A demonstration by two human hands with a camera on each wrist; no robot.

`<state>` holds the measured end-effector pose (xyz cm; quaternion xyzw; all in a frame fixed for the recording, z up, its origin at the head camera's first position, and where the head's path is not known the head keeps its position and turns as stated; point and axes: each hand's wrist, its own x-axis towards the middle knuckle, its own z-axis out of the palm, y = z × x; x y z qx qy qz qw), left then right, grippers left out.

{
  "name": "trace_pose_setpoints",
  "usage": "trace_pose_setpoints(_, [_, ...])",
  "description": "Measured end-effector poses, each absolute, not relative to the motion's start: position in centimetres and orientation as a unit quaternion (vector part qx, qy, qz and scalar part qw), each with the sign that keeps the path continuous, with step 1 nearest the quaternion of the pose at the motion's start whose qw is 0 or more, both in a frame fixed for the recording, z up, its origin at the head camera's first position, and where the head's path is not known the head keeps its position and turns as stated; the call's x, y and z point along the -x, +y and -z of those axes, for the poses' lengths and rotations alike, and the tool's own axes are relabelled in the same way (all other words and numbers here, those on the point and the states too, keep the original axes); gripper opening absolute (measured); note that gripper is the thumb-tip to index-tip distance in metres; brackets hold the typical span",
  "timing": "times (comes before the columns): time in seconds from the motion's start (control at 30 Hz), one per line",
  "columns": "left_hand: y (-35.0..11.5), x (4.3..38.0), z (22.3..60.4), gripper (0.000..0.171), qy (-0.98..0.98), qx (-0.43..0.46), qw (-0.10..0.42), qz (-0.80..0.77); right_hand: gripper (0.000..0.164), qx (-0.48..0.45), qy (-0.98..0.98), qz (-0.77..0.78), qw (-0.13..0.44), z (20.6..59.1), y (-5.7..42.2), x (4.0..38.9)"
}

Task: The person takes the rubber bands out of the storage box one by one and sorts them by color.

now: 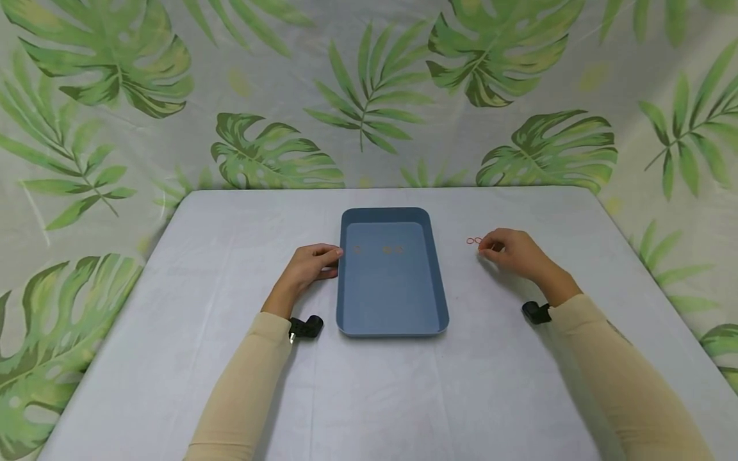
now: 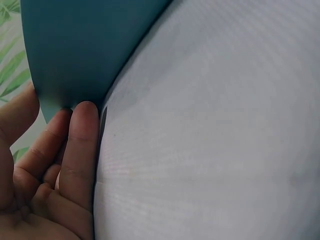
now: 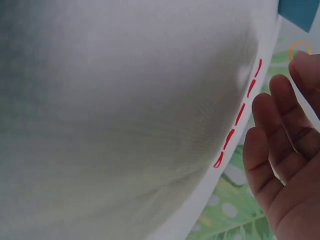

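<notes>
At the left wall of a blue-grey tray (image 1: 392, 301), my left hand (image 1: 314, 264) holds the side. Its thumb is at the rim, and fingertips (image 2: 84, 117) touch the outer wall. A few small yellowish rubber bands (image 1: 357, 250) lie on the tray floor. My right hand (image 1: 510, 251) is over the table, right of the tray. Between its thumb and index finger it pinches an orange rubber band (image 3: 300, 51). Several red rubber bands (image 3: 240, 114) lie in a row on the cloth below; the hand hides part of this row in the head view.
A white cloth (image 1: 392, 397) covers the table, with its far edge behind the tray. Leaf-patterned fabric (image 1: 369, 96) hangs at the back and sides. Each wrist wears a small black camera, one (image 1: 308, 326) left and one (image 1: 536, 312) right.
</notes>
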<state>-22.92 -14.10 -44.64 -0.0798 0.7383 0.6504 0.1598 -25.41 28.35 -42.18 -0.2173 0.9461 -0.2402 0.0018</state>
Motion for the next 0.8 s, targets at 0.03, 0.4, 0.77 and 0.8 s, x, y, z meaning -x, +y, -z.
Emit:
trace_pose_setpoints(0.03, [-14.1, 22.9, 44.6, 0.037, 0.738, 0.08, 0.159, -0.651, 0.006, 0.22, 0.947, 0.235, 0.003, 42.2, 28.2, 25.5])
trace_pose_setpoints(0.4, [-14.0, 23.0, 44.8, 0.036, 0.746, 0.073, 0.153, -0.644, 0.005, 0.221, 0.954, 0.196, 0.051, 42.3, 27.2, 26.1])
trace_pose_setpoints(0.77, [-14.1, 23.0, 44.7, 0.036, 0.743, 0.078, 0.158, -0.645, 0.005, 0.22, 0.955, 0.193, 0.055, 42.2, 27.2, 26.1])
trace_pose_setpoints(0.8, [-14.1, 23.0, 44.7, 0.036, 0.743, 0.079, 0.158, -0.645, 0.005, 0.219, 0.955, 0.192, 0.056, 42.3, 27.2, 26.1])
